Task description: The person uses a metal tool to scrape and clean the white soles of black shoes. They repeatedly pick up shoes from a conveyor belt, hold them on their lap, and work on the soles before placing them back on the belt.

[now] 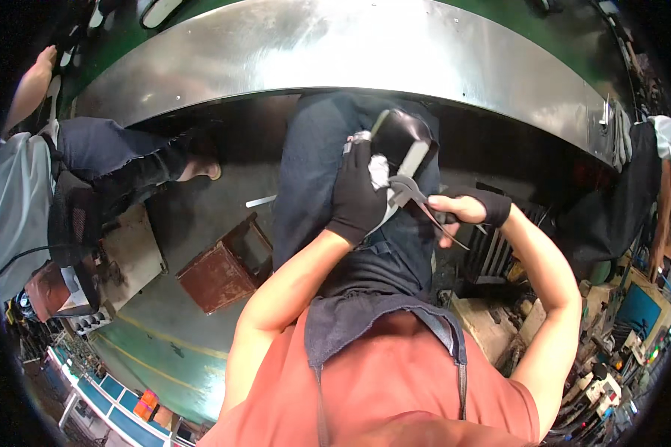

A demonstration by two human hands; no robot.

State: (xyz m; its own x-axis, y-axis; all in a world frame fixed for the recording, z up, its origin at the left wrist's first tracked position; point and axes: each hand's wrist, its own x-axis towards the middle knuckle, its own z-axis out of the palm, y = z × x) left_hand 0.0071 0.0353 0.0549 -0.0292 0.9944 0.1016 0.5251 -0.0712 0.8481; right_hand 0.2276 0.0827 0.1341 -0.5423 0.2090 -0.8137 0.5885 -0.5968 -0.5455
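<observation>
A glossy black shoe [395, 135] rests on my lap against my dark apron, with a pale grey strip [416, 156] along its upturned underside. My left hand [356, 186], in a black fingerless glove with white wrapping on the fingers, is closed round the shoe's left side. From the right, my right hand [461, 210], also in a black glove, grips a pair of grey pincers [406, 185]. Their curved head meets the near end of the shoe, and one dark handle points down past my fingers. The exact bite of the jaws is too small to make out.
A long metal bench or conveyor edge [306, 63] curves across the front. At left sits another person [30, 194]. A worn reddish-brown stool [220, 268] stands on the floor to my left. Tools and machine parts [604, 372] crowd the lower right; dark cloth [611, 201] hangs at right.
</observation>
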